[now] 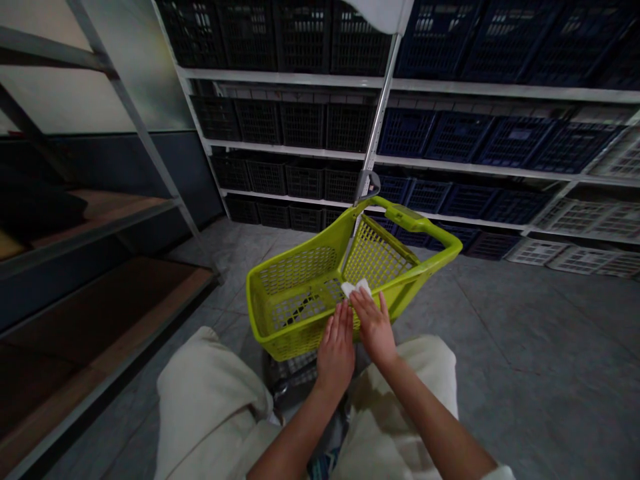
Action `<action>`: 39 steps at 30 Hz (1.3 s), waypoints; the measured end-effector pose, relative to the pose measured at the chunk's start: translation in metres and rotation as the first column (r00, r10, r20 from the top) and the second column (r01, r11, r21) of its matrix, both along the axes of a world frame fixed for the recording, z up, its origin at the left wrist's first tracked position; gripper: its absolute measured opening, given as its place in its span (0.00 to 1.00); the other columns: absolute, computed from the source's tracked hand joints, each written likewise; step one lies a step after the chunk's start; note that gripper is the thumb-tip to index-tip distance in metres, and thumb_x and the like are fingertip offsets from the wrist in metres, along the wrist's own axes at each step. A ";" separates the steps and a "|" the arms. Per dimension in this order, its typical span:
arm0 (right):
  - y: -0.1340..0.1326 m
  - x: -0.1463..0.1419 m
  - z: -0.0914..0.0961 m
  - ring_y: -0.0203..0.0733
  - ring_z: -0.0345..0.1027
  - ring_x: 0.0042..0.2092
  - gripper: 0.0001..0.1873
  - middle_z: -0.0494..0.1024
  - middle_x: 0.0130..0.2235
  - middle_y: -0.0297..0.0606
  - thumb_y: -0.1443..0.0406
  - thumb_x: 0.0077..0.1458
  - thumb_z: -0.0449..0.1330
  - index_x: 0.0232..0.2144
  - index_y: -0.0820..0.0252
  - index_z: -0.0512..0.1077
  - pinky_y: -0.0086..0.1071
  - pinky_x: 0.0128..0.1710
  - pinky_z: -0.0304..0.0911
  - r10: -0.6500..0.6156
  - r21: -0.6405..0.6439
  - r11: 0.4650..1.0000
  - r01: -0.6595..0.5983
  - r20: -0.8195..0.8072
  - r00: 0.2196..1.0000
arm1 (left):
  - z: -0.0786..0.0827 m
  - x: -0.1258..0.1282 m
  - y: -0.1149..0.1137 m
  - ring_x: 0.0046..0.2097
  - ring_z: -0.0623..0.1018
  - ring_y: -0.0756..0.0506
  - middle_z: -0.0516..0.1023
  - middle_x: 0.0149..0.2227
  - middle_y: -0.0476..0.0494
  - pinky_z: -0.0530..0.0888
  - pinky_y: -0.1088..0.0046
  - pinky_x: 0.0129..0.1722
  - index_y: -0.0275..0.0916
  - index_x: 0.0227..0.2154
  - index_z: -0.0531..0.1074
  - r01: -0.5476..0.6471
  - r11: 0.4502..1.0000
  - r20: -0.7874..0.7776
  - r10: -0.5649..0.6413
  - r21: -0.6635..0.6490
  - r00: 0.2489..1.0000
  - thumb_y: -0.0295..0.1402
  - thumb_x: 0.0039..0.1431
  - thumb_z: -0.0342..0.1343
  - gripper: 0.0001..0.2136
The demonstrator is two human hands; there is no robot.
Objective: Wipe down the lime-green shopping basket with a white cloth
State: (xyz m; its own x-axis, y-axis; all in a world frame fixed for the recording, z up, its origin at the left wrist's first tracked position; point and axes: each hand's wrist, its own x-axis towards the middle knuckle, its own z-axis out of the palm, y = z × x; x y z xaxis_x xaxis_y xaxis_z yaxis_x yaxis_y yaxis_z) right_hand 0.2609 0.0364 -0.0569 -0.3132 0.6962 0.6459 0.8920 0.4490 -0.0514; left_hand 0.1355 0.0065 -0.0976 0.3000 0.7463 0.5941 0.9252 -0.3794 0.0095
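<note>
A lime-green shopping cart (295, 330) with a slotted plastic basket stands right in front of my knees. Its handle rises toward the right. My right hand (376, 330) presses a crumpled white cloth (362, 285) onto the near rim of the basket, and the cloth sticks out past the fingertips. Whether it is fabric or paper I cannot tell. Beside it, my left hand (337, 350) rests on the outside of the near basket wall, fingers straight and close together, with nothing visible in it. The palms of both hands are hidden.
Behind the cart, white shelving (300, 148) carries rows of black crates (305, 125), blue crates (457, 140) and white crates (575, 220). A metal pole (383, 110) rises just behind the handle. At the left stands a metal rack (150, 143) with wooden boards. The floor (500, 333) is grey.
</note>
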 end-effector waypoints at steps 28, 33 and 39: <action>0.030 0.119 0.050 0.48 0.62 0.64 0.34 0.75 0.58 0.40 0.79 0.48 0.48 0.55 0.53 0.69 0.62 0.66 0.19 -0.299 0.150 0.944 0.293 0.016 0.954 | 0.007 -0.003 -0.001 0.72 0.49 0.42 0.45 0.72 0.36 0.58 0.61 0.68 0.27 0.69 0.38 0.025 0.999 -0.040 -0.027 -0.036 0.999 0.23 0.61 0.45 0.35; 0.015 0.054 0.021 0.45 0.60 0.65 0.41 0.73 0.60 0.41 0.79 0.43 0.48 0.60 0.55 0.64 0.57 0.68 0.24 -0.276 0.078 0.957 0.281 -0.069 0.959 | 0.003 0.002 0.001 0.71 0.51 0.42 0.46 0.72 0.36 0.57 0.61 0.69 0.30 0.70 0.38 0.012 1.000 0.000 -0.012 -0.026 1.000 0.25 0.62 0.44 0.34; -0.009 -0.001 0.002 0.40 0.60 0.65 0.39 0.72 0.61 0.41 0.80 0.49 0.47 0.62 0.54 0.62 0.50 0.69 0.22 0.006 -0.015 1.000 -0.006 0.018 1.000 | 0.000 -0.006 0.003 0.72 0.48 0.43 0.47 0.71 0.37 0.56 0.63 0.69 0.26 0.69 0.37 0.011 1.000 -0.037 -0.011 -0.020 0.999 0.23 0.61 0.43 0.34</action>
